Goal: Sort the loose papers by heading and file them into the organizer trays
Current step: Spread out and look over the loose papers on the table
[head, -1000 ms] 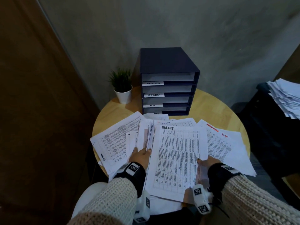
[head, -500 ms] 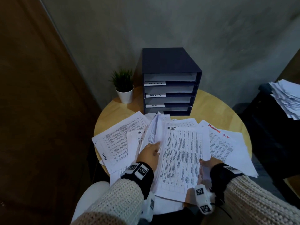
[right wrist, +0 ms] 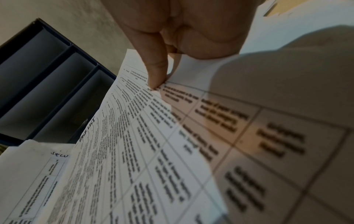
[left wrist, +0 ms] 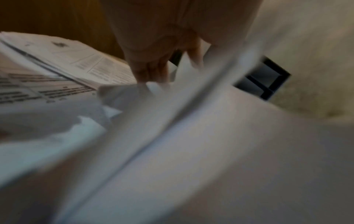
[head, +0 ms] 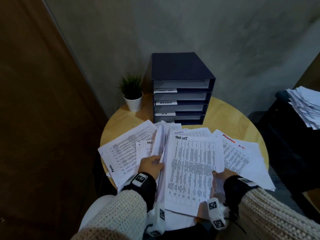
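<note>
Matt white printed papers (head: 194, 167) on a smooth pale wood table (head: 225, 115) — sleeves (head: 121, 210) of chunky knit.

Dim room, head view bends at edges; left wrist pic v. blurred, right wrist sharp far off, soft up close

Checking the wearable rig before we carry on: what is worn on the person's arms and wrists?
Both arms wear cream chunky-knit sleeves. Each wrist has a black band: the left band carries a white square tag with a black marker, the right band a smaller tag. White camera blocks printed with black square markers hang under the wrists. A thin black cord dangles by the right one.
</note>
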`<state>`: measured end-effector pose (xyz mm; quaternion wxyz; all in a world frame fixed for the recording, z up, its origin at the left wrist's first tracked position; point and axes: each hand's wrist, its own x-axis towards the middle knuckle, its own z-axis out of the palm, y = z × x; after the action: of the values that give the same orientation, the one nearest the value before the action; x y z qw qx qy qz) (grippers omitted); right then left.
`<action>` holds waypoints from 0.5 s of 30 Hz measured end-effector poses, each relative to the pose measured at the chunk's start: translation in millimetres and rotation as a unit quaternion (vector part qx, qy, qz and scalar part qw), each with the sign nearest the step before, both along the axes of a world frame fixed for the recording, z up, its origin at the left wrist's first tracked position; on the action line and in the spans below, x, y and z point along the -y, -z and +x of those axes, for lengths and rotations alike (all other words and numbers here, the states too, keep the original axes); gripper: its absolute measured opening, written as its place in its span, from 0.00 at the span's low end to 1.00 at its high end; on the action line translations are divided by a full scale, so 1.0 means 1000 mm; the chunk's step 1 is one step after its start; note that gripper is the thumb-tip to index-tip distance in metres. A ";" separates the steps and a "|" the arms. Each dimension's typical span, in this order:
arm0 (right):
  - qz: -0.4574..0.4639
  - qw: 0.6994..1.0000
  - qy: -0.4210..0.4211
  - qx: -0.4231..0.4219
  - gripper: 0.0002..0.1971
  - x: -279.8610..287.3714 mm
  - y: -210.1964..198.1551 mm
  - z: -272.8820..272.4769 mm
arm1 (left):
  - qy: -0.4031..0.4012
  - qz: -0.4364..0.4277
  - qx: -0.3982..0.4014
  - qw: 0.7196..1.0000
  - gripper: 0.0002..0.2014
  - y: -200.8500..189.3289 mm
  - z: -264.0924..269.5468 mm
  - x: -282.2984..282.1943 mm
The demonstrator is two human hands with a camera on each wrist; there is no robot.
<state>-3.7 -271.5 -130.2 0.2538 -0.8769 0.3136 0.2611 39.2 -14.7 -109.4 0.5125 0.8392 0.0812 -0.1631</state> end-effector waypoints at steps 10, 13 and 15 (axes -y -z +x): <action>-0.015 1.000 -0.010 -0.004 0.27 0.001 0.000 0.001 | 0.041 0.111 0.084 0.989 0.16 0.001 -0.006 0.036; -0.028 0.999 -0.014 -0.013 0.27 0.002 -0.001 0.001 | 0.013 0.099 0.075 0.992 0.17 0.013 -0.008 0.031; -0.025 1.000 -0.010 -0.009 0.27 0.003 0.001 0.001 | 0.000 0.088 0.040 0.995 0.18 0.019 -0.005 0.025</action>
<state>-2.5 -274.9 -130.8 0.2259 -0.8838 0.3136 0.2636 34.5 -39.5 -128.4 0.4394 0.8869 0.0748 -0.1213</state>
